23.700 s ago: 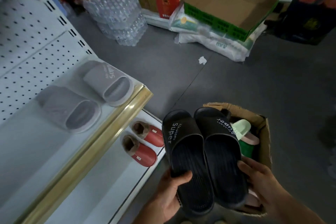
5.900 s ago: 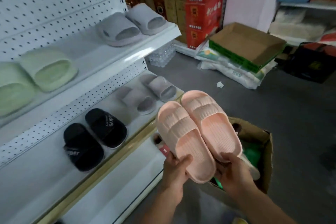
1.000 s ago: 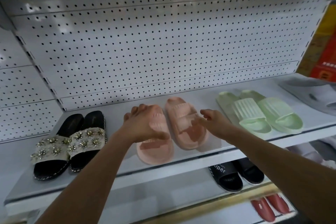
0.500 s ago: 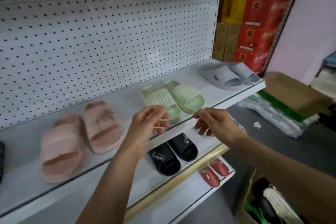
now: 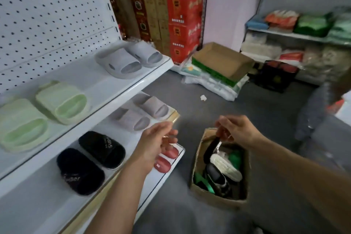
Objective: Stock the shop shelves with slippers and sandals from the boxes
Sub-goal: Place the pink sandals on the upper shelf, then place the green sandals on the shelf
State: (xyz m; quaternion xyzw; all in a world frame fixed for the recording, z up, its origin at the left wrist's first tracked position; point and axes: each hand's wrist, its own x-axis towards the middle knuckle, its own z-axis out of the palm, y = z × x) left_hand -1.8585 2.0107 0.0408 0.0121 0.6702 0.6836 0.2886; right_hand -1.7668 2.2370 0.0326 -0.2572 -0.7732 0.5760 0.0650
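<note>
Both hands hang loosely curled and hold nothing: the left hand [image 5: 158, 139] at 9 o'clock of the cardboard box [image 5: 218, 194], the right hand [image 5: 236, 130] at its 12 o'clock. Black slippers [image 5: 91, 161] sit on the shelf [image 5: 121, 86] at 9 o'clock

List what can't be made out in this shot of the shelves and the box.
- Cardboard box contents, head view: tangled footwear, pairs uncountable; the right hand covers its far end.
- Red slippers: the left hand hides the heels.
- Green slippers: the left one is cut by the frame edge.
- Both hands: motion-blurred, fingers unclear.
</note>
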